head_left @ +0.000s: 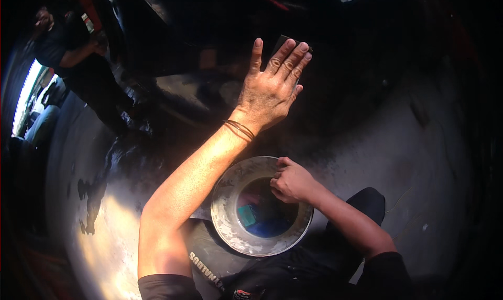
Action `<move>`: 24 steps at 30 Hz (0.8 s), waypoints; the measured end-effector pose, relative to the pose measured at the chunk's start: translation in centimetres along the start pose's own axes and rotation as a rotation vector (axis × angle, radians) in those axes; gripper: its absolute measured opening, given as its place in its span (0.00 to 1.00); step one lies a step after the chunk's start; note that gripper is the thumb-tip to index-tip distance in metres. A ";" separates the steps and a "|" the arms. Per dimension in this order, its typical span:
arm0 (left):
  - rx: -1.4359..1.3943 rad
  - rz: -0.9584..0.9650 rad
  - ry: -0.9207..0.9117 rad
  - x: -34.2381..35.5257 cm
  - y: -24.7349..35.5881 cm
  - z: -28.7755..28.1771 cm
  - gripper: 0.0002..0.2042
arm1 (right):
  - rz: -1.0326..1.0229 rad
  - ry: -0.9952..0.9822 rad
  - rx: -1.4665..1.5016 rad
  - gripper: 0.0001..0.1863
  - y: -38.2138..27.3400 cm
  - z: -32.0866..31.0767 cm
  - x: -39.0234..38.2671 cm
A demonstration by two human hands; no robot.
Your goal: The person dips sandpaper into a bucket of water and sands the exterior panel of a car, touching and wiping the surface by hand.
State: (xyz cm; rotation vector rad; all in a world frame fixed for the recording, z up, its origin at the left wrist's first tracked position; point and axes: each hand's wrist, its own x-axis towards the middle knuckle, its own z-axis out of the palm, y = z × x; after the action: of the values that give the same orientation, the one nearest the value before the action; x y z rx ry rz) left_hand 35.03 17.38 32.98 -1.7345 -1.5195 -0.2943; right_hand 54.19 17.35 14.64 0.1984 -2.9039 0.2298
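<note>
My left hand (270, 90) reaches far forward with its fingers stretched out and pressed over a dark flat pad (282, 42). The pad's edges show past the fingertips and beside the thumb; most of it is hidden. Under the hand is a dark, glossy panel (209, 59). Nearer to me, my right hand (293, 180) is closed with curled fingers on the far right rim of a round metal basin (224, 216). Dark liquid (272, 211) lies in the basin, with a teal rectangular patch (246, 215) at its left side.
A person in dark clothes (78, 53) stands at the far left, beside a bright opening (26, 98). Grey floor (419, 158) stretches to the right, partly in shadow. Dark wet-looking marks (93, 200) and a sunlit patch (112, 237) lie on the floor at the left. My dark-clad knee (369, 203) is beside the basin.
</note>
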 end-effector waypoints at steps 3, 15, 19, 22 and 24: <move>0.054 -0.027 -0.057 -2.2 -2.0 -0.6 0.34 | 0.035 -0.090 -0.044 0.12 0.4 0.0 -0.6; 0.054 -0.075 -0.088 0.7 2.1 0.6 0.34 | 0.037 -0.047 0.002 0.12 0.5 0.7 -0.8; 0.125 -0.106 -0.142 -1.8 2.0 0.6 0.33 | 0.051 -0.004 0.000 0.11 1.0 1.7 -1.6; 0.151 -0.090 -0.175 -5.5 0.4 0.3 0.33 | 0.045 -0.007 -0.032 0.11 0.6 2.0 -1.5; 0.109 -0.090 -0.169 -3.9 1.6 1.3 0.33 | 0.048 -0.007 -0.056 0.12 0.7 2.3 -1.4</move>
State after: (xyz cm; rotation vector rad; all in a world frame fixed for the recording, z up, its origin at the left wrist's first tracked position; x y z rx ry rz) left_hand 35.09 15.45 28.97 -1.6416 -1.7060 -0.1094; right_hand 54.97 17.78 12.00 0.1199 -2.9203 0.1558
